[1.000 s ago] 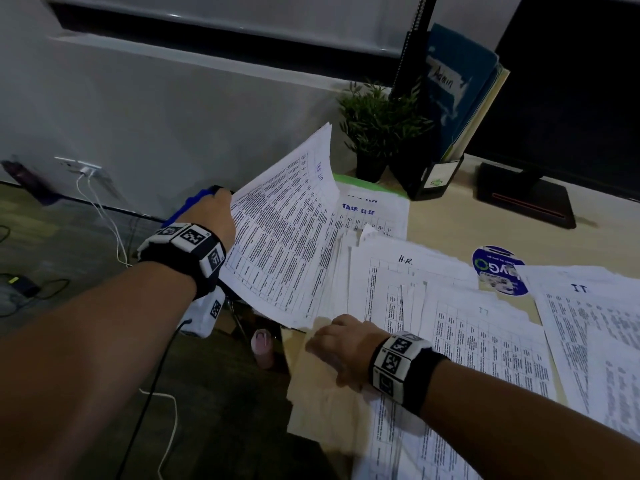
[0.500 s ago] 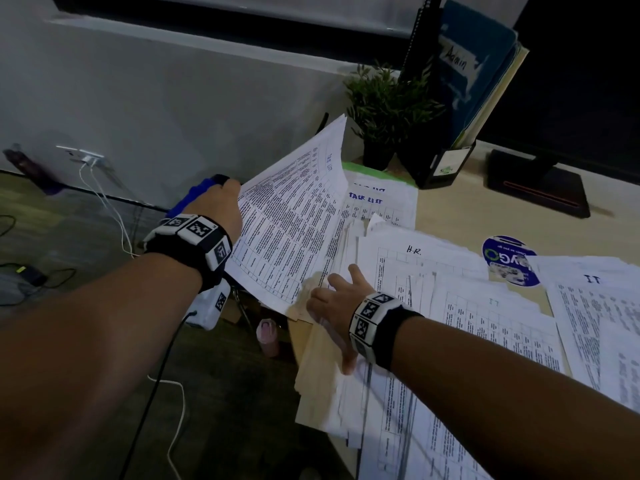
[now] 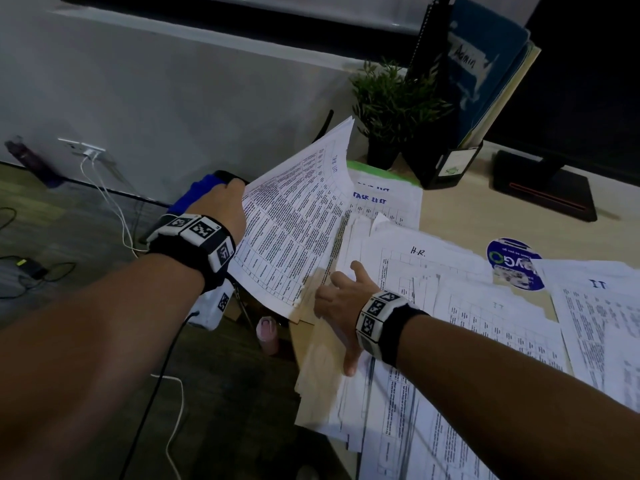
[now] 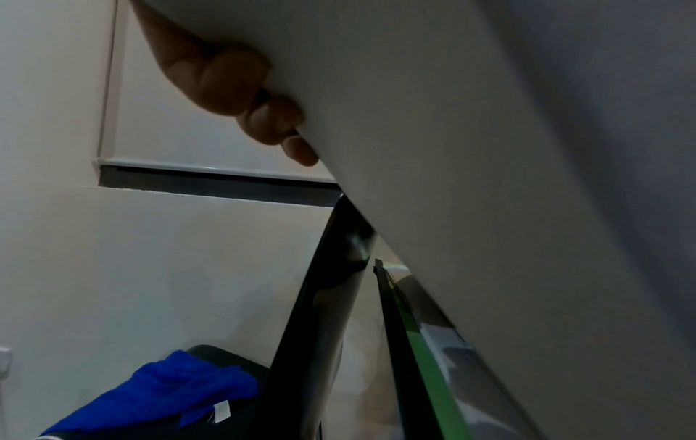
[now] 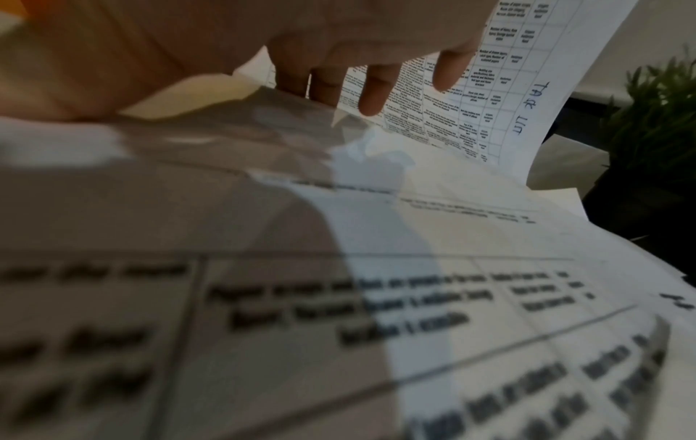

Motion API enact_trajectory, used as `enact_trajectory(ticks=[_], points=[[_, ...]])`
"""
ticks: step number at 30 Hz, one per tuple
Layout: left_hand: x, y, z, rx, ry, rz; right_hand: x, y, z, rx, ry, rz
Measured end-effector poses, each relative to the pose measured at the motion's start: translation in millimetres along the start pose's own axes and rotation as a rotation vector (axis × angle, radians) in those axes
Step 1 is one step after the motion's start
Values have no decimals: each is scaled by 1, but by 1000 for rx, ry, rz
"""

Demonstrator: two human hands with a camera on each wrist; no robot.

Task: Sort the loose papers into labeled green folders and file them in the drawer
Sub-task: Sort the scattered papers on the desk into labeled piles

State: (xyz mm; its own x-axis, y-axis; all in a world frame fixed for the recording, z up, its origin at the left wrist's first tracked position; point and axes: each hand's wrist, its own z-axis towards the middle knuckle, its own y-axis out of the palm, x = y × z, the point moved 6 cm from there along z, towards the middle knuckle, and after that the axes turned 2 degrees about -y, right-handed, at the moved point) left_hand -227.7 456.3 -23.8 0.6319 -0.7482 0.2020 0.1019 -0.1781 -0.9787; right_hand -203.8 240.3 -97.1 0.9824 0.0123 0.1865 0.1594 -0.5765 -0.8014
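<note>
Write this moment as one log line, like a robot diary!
left hand: grips lifted Task List sheets | right hand: fingers under sheets | H.R. pile: on desk

In the head view the right hand [image 3: 341, 299] has its fingertips hidden under the lifted sheet [image 3: 294, 230], at ten o'clock from the wrist. The printed pages [image 5: 339, 312] under the right wrist camera are too blurred to read. The left hand [image 4: 241, 95] is half covered by paper.
</note>
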Motion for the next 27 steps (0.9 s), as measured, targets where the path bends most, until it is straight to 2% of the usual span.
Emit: enact_trajectory(ticks=[9, 16, 22, 27], points=[[14, 0, 1, -15, -15, 6, 6, 4, -18, 32, 91, 108], [18, 2, 4, -71, -27, 16, 6, 14, -43, 66, 224, 241], [13, 0, 9, -51, -15, 7, 3, 13, -29, 24, 174, 374], [11, 0, 9, -23, 14, 37, -5, 8, -16, -103, 102, 295]])
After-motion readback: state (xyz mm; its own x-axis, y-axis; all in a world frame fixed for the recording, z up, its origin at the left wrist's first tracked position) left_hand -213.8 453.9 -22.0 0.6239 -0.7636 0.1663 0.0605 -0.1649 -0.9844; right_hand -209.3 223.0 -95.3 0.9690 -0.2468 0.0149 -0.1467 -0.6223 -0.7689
